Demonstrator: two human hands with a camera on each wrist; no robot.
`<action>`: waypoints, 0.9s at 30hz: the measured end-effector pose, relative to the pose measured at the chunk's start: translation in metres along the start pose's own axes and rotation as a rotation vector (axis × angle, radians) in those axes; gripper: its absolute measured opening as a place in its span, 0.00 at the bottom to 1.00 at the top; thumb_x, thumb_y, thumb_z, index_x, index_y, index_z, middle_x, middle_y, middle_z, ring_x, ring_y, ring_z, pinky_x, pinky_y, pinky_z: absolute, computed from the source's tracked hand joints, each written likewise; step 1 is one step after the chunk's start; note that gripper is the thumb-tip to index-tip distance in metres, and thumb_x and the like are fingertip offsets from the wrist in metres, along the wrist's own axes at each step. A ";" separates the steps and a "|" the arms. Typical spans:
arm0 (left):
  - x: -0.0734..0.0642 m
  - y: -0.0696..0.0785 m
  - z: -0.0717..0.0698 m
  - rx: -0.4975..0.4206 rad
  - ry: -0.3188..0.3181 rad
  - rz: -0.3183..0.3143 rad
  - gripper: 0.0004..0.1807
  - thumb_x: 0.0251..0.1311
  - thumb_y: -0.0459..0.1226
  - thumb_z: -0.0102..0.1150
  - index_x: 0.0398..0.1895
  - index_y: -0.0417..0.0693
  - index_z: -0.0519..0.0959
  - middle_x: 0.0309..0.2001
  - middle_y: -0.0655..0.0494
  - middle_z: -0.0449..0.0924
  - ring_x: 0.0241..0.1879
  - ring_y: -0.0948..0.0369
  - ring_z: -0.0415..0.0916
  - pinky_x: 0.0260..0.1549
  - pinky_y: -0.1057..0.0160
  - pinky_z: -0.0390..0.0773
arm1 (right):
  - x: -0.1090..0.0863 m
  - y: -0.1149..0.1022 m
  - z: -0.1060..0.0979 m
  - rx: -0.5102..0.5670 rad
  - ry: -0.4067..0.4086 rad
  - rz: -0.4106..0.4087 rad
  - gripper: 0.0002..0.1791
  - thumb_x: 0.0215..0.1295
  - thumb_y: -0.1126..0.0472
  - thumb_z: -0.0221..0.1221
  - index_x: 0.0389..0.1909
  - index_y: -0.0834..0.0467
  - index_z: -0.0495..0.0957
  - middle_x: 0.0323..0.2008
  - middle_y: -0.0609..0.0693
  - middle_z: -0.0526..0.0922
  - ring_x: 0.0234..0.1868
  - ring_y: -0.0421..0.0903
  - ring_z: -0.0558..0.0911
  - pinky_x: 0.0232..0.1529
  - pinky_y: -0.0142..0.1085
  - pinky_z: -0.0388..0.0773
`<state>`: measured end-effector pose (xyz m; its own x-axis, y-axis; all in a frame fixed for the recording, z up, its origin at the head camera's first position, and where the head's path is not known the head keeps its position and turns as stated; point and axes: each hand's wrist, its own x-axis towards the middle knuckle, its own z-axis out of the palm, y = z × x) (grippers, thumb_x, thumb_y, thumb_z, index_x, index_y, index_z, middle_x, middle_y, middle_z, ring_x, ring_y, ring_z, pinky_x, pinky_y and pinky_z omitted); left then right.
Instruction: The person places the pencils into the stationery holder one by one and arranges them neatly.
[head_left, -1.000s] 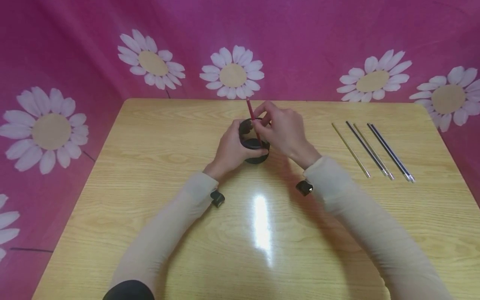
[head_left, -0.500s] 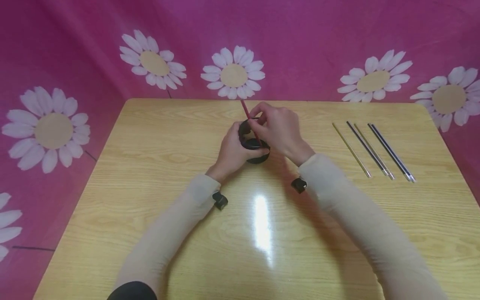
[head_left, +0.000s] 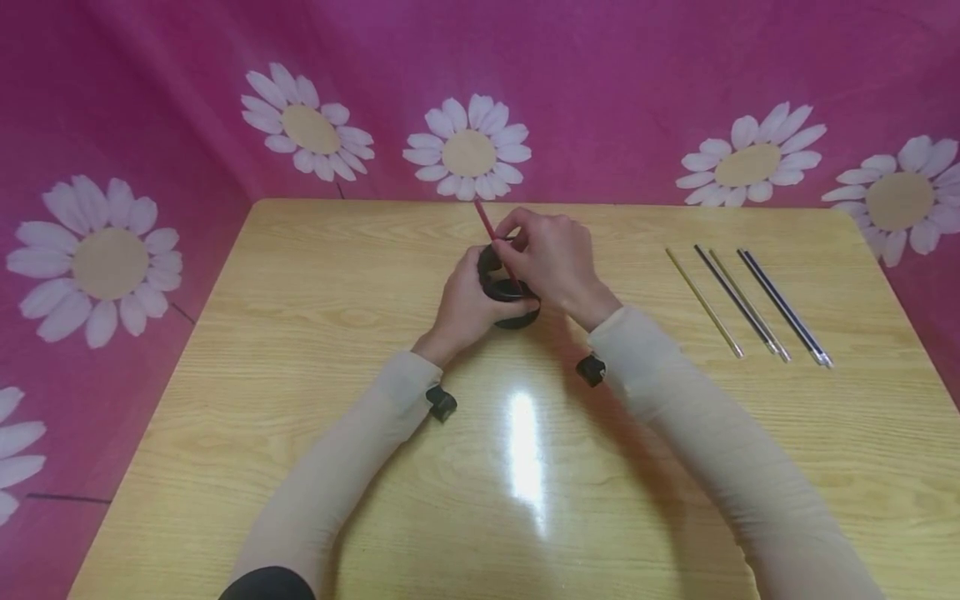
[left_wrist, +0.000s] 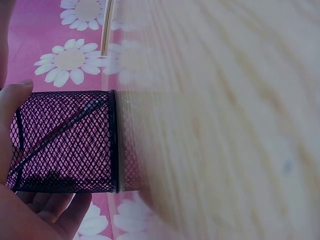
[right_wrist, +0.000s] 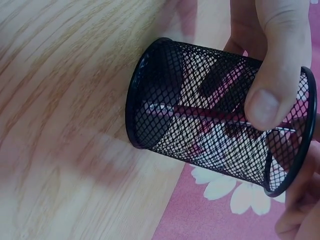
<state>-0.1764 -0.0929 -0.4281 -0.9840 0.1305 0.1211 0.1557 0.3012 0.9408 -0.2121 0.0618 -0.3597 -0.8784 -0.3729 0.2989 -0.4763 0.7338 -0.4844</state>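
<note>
left hand (head_left: 467,298): grips mesh cup (right_wrist: 200,140), frame centre; hold steady.
right hand (head_left: 558,260): pinches red pencil (head_left: 486,221), tilted upper left; should release gently.

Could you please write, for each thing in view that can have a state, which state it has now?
Black mesh cup: upright, mouth open upward
Red pencil: tilted, lower end inside the cup
Five other pencils: lying on the table, unheld
Left hand: fingers curled round the cup
Right hand: fingers pinching the red pencil
</note>
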 end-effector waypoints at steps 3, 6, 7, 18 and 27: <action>0.000 0.000 0.000 0.002 -0.001 0.004 0.43 0.53 0.39 0.88 0.67 0.40 0.71 0.63 0.51 0.79 0.63 0.53 0.77 0.66 0.59 0.75 | -0.001 -0.001 0.000 -0.006 0.005 -0.009 0.10 0.77 0.56 0.68 0.48 0.58 0.89 0.37 0.56 0.93 0.37 0.53 0.90 0.36 0.49 0.81; 0.000 0.001 0.001 -0.001 -0.005 0.005 0.43 0.53 0.39 0.88 0.67 0.40 0.71 0.63 0.51 0.80 0.63 0.53 0.77 0.66 0.59 0.75 | -0.001 -0.002 0.000 -0.011 0.008 -0.007 0.10 0.77 0.56 0.68 0.48 0.58 0.88 0.36 0.56 0.92 0.36 0.53 0.90 0.35 0.49 0.80; 0.000 0.001 0.001 -0.001 -0.005 0.004 0.43 0.53 0.39 0.88 0.67 0.40 0.71 0.63 0.51 0.80 0.63 0.54 0.77 0.66 0.59 0.75 | -0.001 -0.002 0.000 -0.014 0.008 -0.007 0.10 0.77 0.56 0.68 0.48 0.58 0.89 0.36 0.56 0.92 0.36 0.53 0.89 0.35 0.49 0.80; -0.002 0.002 0.000 0.021 0.010 -0.023 0.44 0.52 0.41 0.89 0.67 0.41 0.71 0.63 0.50 0.79 0.63 0.52 0.77 0.67 0.55 0.74 | -0.003 0.002 -0.002 -0.027 0.001 -0.006 0.09 0.75 0.54 0.67 0.45 0.55 0.90 0.34 0.52 0.92 0.36 0.52 0.88 0.34 0.50 0.78; -0.001 0.002 0.000 0.029 0.012 -0.010 0.46 0.50 0.39 0.90 0.69 0.39 0.71 0.62 0.45 0.79 0.62 0.49 0.78 0.65 0.55 0.76 | -0.010 0.015 -0.022 -0.011 0.045 -0.014 0.10 0.77 0.54 0.67 0.46 0.56 0.90 0.35 0.54 0.92 0.28 0.51 0.84 0.30 0.46 0.73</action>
<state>-0.1754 -0.0922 -0.4263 -0.9865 0.1156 0.1156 0.1479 0.3294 0.9325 -0.2092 0.0896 -0.3517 -0.8687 -0.3578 0.3425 -0.4883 0.7349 -0.4706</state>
